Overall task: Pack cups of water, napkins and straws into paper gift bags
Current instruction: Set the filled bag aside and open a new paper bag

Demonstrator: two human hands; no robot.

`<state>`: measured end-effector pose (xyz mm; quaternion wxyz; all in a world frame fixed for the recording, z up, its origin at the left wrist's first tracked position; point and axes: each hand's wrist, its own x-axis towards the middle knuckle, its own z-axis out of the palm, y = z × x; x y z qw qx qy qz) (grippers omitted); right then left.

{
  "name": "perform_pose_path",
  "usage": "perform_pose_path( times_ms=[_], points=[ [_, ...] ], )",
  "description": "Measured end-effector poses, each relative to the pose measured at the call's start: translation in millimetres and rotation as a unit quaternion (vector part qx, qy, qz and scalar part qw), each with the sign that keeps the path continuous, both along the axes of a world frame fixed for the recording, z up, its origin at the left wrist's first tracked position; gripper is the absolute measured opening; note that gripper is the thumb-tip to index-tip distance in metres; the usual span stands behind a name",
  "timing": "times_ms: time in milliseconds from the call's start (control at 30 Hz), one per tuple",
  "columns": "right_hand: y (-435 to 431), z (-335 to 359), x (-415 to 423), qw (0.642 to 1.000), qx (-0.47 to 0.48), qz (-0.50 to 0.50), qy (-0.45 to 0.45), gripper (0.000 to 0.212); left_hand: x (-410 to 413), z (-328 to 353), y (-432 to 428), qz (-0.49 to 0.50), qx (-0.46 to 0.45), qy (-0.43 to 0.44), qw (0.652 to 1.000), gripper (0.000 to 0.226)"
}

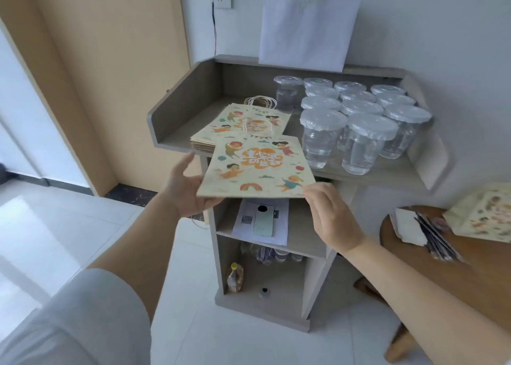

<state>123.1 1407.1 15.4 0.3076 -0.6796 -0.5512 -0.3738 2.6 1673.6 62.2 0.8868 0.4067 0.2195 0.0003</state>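
Beside lidded cups [359, 132], left fingers [210, 204] apart under flat bag [258, 168], right fingers [313, 192] pinching it

Bright, even daylight from the left; glare on the glossy white floor tiles [41, 226]. Wide-angle bending at edges; slight softness throughout.
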Motion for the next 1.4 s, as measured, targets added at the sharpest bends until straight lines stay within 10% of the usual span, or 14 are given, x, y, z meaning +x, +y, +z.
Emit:
perform_pose_path(
  times_ms=[133,267,400,533,867,1000,1067,1167,1400],
  points=[
    [-24.7,-26.2,-19.3,0.997,-0.078,-0.022,-0.020,0.034,-0.5,-8.8,-19.1,-0.078,0.141,0.080,0.984,0.033],
    [-40.5,-30.4,-35.2,0.966,-0.143,-0.156,0.148,0.058,-3.1,-22.7,-57.4,-0.124,0.215,0.076,0.966,0.026],
    [-27.1,-3.2,-52.5,0.847,-0.082,-0.136,0.507,0.057,-9.1,-50.0,-97.9,-0.116,0.350,0.102,0.924,0.028],
    [-18.7,17.8,-65.6,0.747,-0.052,-0.079,0.657,0.090,-17.7,-76.1,-149.5,-0.073,0.549,0.079,0.829,0.031],
    [-114.4,17.2,-127.7,0.822,-0.212,-0.251,0.466,0.078,-54.7,-98.3,-291.9,-0.107,0.718,0.021,0.688,0.026],
    [-161.7,10.5,-138.8,0.807,-0.152,-0.303,0.484,0.047,-66.2,-92.6,-339.6,-0.168,0.654,-0.036,0.737,0.030],
    [-185.1,5.6,-143.0,0.815,-0.128,-0.326,0.463,0.034,-68.5,-85.9,-350.7,-0.270,0.475,-0.007,0.838,0.017],
    [-220.7,-11.8,-155.1,0.840,-0.120,-0.322,0.419,0.038,-69.0,-67.2,-351.2,-0.262,0.139,0.043,0.954,0.057],
    [-270.6,-66.0,-186.3,0.947,-0.093,-0.177,0.251,0.044,-49.4,-21.6,-377.5,-0.142,0.083,0.051,0.985,0.075]
  ],
)
